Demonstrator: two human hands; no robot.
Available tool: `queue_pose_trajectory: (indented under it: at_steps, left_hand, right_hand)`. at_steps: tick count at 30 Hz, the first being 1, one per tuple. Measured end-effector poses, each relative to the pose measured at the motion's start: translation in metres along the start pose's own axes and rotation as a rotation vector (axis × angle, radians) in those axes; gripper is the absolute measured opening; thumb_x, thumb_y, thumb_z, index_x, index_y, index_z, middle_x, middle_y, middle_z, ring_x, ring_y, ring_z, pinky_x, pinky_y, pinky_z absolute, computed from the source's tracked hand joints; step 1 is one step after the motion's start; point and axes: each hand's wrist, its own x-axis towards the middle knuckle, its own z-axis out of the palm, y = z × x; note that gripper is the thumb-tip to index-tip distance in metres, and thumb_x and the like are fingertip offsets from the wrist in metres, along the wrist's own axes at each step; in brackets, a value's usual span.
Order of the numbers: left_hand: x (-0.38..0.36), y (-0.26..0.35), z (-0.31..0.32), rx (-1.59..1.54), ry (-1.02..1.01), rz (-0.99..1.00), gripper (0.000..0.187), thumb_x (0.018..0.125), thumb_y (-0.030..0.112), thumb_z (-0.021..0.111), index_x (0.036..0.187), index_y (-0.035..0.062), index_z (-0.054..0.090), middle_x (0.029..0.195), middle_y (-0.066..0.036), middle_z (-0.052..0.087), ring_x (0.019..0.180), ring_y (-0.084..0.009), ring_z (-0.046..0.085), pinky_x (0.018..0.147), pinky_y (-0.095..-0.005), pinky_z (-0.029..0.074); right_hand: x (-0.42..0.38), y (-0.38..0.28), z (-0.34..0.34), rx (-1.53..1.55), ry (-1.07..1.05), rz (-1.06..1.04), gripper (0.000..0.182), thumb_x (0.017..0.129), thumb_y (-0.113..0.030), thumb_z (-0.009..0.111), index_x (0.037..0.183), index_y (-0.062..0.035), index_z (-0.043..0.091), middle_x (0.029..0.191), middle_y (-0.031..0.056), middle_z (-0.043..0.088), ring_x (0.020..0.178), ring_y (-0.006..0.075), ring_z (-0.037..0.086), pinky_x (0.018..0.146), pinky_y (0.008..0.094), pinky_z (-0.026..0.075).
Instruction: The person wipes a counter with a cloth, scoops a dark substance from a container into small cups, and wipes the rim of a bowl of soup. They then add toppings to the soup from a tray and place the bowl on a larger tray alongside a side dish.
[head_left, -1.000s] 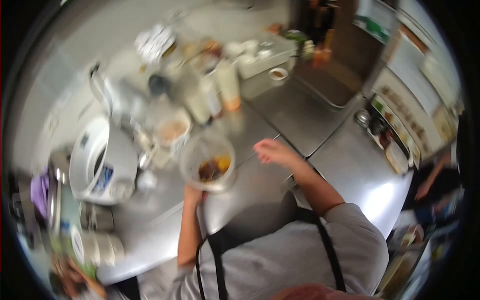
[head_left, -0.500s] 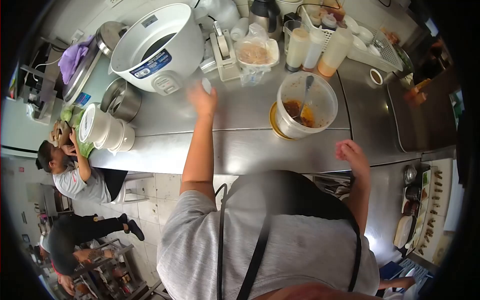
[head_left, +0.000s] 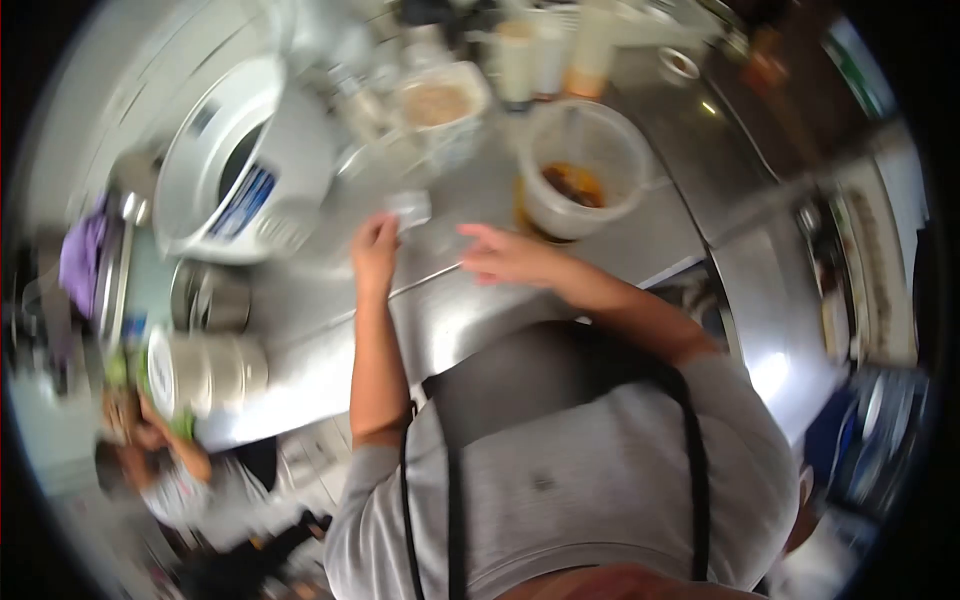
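My left hand (head_left: 375, 252) is closed, its thumb and fingers pinching a small clear plastic piece (head_left: 411, 208) above the steel counter. Blur hides whether that piece is a bag or a lid. My right hand (head_left: 508, 256) hangs just to the right, fingers stretched toward the left hand, with nothing in it. Behind my right hand stands a clear plastic tub (head_left: 625, 190) with a red-orange sauce (head_left: 572, 185) at its bottom. A spoon handle inside it is only faintly visible.
A white rice cooker (head_left: 300, 160) stands at the left, with a steel pot (head_left: 210, 297) and stacked white tubs (head_left: 215, 368) nearer. Squeeze bottles (head_left: 515, 60) and a food container (head_left: 440, 100) line the back. Another person (head_left: 165, 470) sits at lower left.
The view has turned and blurred. My right hand has come from the counter's right side in toward my left hand. The left hand still holds the small plastic piece, now nearer me.
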Motion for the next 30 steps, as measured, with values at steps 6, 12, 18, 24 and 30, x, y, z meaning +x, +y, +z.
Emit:
queue_pose_trajectory:
  at_steps: [6, 12, 18, 24, 30]
  left_hand:
    - [-0.026, -0.007, -0.004, 0.025, -0.308, 0.137, 0.014, 0.081, 0.012, 0.053, 0.087, -0.0006, 0.055, 0.072, -0.003, 0.053, 0.063, -0.0093, 0.049, 0.058, -0.0215, 0.041]
    - [-0.018, -0.010, -0.015, -0.018, -0.250, 0.059, 0.017, 0.082, 0.016, 0.051, 0.085, -0.0006, 0.055, 0.072, -0.003, 0.052, 0.062, -0.0103, 0.047, 0.059, -0.0227, 0.041]
    - [0.005, -0.013, -0.018, 0.269, -0.133, 0.365, 0.018, 0.081, 0.016, 0.053, 0.082, -0.0014, 0.055, 0.075, -0.006, 0.050, 0.064, -0.0127, 0.046, 0.060, -0.0257, 0.041]
    - [0.022, -0.033, -0.030, 0.405, -0.121, 0.377, 0.019, 0.079, 0.017, 0.055, 0.080, -0.0025, 0.055, 0.076, -0.008, 0.049, 0.071, -0.0167, 0.046, 0.067, -0.0293, 0.040]
    - [0.011, -0.032, -0.031, 0.423, -0.119, 0.229, 0.017, 0.078, 0.014, 0.055, 0.077, -0.0028, 0.054, 0.075, -0.009, 0.049, 0.068, -0.0181, 0.045, 0.064, -0.0303, 0.039]
  right_hand:
    - [0.053, 0.020, 0.023, 0.301, 0.150, -0.168, 0.065, 0.073, -0.027, 0.061, 0.121, 0.0026, 0.030, 0.088, 0.0105, 0.054, 0.056, 0.0123, 0.052, 0.046, 0.0237, 0.043]
    - [0.061, 0.035, 0.024, -0.393, 0.537, -0.464, 0.050, 0.064, -0.012, 0.063, 0.108, -0.0003, 0.043, 0.098, 0.0164, 0.052, 0.090, 0.0278, 0.051, 0.077, 0.0347, 0.042]
    - [0.036, 0.016, 0.020, -0.741, 0.624, -0.504, 0.049, 0.061, -0.005, 0.059, 0.108, -0.0078, 0.044, 0.101, 0.0145, 0.044, 0.088, 0.0308, 0.050, 0.072, 0.0375, 0.043]
    - [0.019, 0.001, 0.022, -0.754, 0.573, -0.413, 0.049, 0.059, -0.007, 0.062, 0.104, -0.0094, 0.044, 0.103, 0.0154, 0.040, 0.086, 0.0331, 0.052, 0.069, 0.0396, 0.045]
    - [0.024, 0.003, 0.020, -0.677, 0.565, -0.383, 0.044, 0.062, -0.009, 0.059, 0.104, -0.0097, 0.045, 0.102, 0.0152, 0.044, 0.087, 0.0327, 0.052, 0.070, 0.0408, 0.044]
